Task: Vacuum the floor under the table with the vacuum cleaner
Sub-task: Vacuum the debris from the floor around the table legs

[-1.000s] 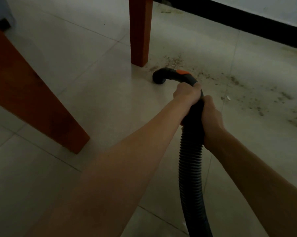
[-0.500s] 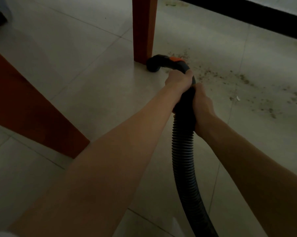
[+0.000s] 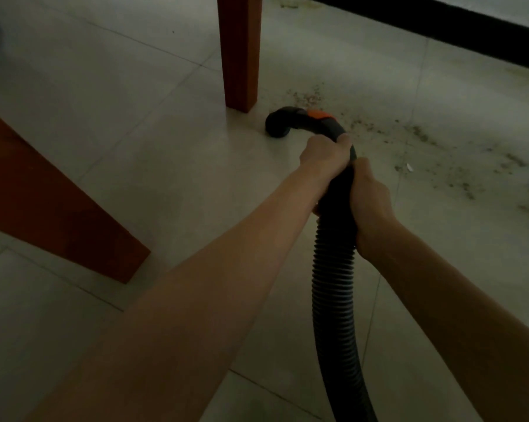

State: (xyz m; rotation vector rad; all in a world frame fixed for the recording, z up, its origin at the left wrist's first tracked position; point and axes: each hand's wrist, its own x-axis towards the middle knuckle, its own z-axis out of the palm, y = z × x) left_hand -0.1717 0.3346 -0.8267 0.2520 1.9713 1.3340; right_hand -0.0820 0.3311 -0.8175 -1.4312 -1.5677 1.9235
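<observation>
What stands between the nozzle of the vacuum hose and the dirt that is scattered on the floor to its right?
Nothing visible does. The nozzle sits on bare tile, and the dirt begins just right of it. The table leg stands to the nozzle's left, away from that path. The left hand and right hand grip the hose.

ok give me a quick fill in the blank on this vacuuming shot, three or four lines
1. Both hands grip the black ribbed ____ of the vacuum cleaner.
2. The left hand holds it ____ the nozzle than the right hand does.
3. The nozzle sits just right of a wooden table ____.
4. The band behind the nozzle is coloured ____.

Missing words: hose; nearer; leg; orange
</observation>
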